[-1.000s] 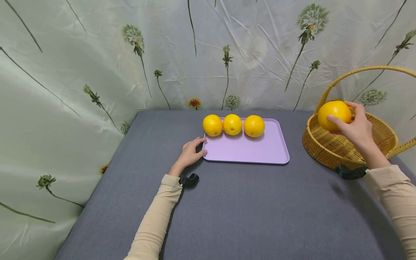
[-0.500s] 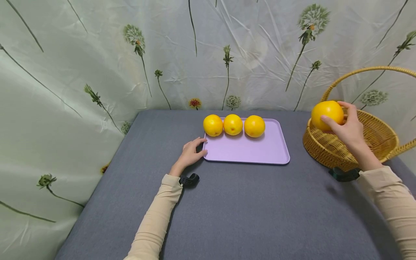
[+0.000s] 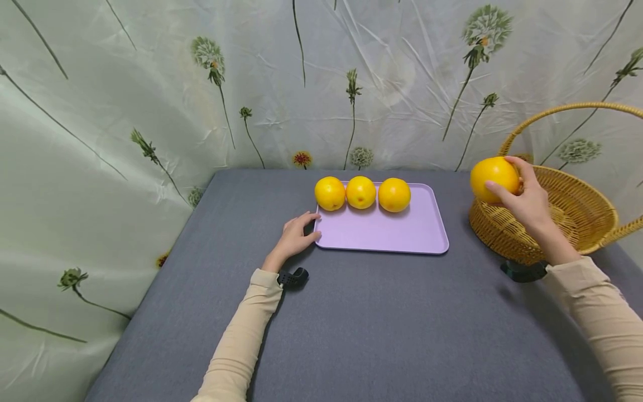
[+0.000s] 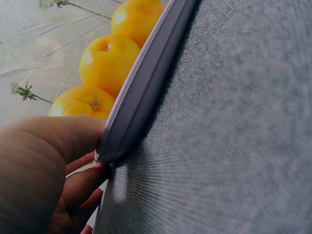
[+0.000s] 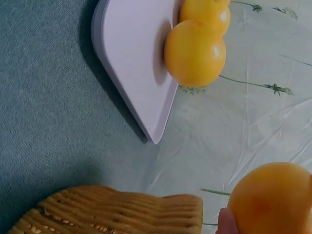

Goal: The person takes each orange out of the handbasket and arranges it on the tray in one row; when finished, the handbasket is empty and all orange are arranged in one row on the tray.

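Note:
My right hand (image 3: pixel 527 198) holds an orange (image 3: pixel 494 178) between thumb and fingers, above the left rim of a wicker basket (image 3: pixel 502 231). In the right wrist view, the held orange (image 5: pixel 270 200) shows at the lower right with one fingertip against it. At the left end of a lilac tray (image 3: pixel 382 231), my left hand (image 3: pixel 295 234) holds the edge with thumb and fingers; the left wrist view shows the thumb (image 4: pixel 80 134) at the rim. Three oranges line the tray's back left: one at the corner (image 3: pixel 330 194), one beside it (image 3: pixel 361 192), another to the right (image 3: pixel 394 195).
The basket's tall arched handle (image 3: pixel 572 106) rises at the far right. Grey cloth covers the table (image 3: pixel 382 324). A flower-printed curtain (image 3: pixel 281 84) hangs along the back and left sides.
My right hand has moved left with the orange, from over the inside of the basket to its left rim. My left hand, the tray and its oranges have stayed in place.

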A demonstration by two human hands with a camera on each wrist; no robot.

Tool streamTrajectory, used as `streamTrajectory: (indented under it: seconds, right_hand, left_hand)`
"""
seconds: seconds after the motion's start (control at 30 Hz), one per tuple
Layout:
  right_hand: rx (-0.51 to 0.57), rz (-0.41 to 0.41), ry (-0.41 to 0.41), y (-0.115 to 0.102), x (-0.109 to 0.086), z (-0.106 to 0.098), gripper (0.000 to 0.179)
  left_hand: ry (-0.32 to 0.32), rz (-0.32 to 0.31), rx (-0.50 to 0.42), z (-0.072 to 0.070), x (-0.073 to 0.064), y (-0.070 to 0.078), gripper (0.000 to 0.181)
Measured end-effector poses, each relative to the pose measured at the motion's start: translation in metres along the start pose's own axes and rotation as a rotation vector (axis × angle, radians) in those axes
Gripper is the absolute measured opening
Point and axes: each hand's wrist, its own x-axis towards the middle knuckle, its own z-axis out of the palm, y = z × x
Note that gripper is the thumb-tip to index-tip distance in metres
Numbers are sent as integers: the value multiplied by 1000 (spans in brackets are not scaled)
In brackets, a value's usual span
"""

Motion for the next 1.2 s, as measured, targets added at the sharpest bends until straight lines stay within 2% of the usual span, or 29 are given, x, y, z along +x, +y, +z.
streamTrajectory:
  seconds: [0.27,0.5,0.67,0.83,0.97,1.2]
  right_hand:
    - [-13,-9,-7,-3,2,9,65]
    - [37,-4,-48,-6,2,19,65]
    - [-8,-7,-59,-7,2,28,65]
    - [-36,-17,-50,-8,3,40,66]
    - [-2,-15,-82,-7,5,52,67]
    - [79,10,-164,-3,9,70,69]
  left_hand:
    - [-8,-16,-8,0,1,-1,48]
    - [4,6,-2,1,1,-1,47]
    - [1,-2,9,1,1,0,47]
    - [10,8,-31,1,1,-3,46]
    - [39,41,-35,2,1,-7,45]
    - [20,8,-17,2,1,-3,47]
